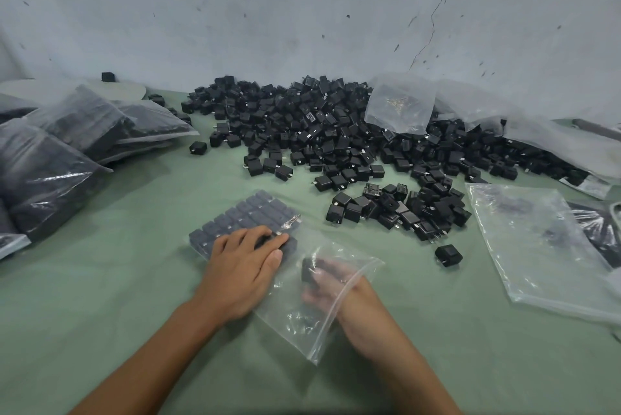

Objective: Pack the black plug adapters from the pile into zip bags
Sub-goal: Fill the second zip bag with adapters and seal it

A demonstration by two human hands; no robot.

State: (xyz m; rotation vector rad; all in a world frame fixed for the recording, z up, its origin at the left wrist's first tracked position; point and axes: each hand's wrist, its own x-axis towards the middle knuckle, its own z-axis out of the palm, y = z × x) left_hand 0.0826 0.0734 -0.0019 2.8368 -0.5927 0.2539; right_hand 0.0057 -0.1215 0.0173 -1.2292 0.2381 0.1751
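The left hand [245, 266] lies flat and relaxed on the zip bag [302, 324], its straight fingers pressing on the packed rows [248, 213] of adapters that fill the bag's far end. The right hand [332, 283] is inside the bag's mouth. It is blurred behind the film, but its fingers look curled round one black plug adapter [307, 268] just beside the left thumb. The pile [319, 132] of loose adapters spreads across the desk [134, 280] beyond both hands, and a stray adapter [448, 255] lies to the right of the right hand. Filled bags [67, 132] are stacked well to the left of the left hand, and an empty bag [537, 246] lies flat off to the right. Each adapter looks like a small, stiff, light block with smooth faces and short prongs, so it is probably best pinched across two opposite flat sides. The bag film is thin, limp and slippery, and prongs could snag it, so the mouth needs holding open and the rows steadying.
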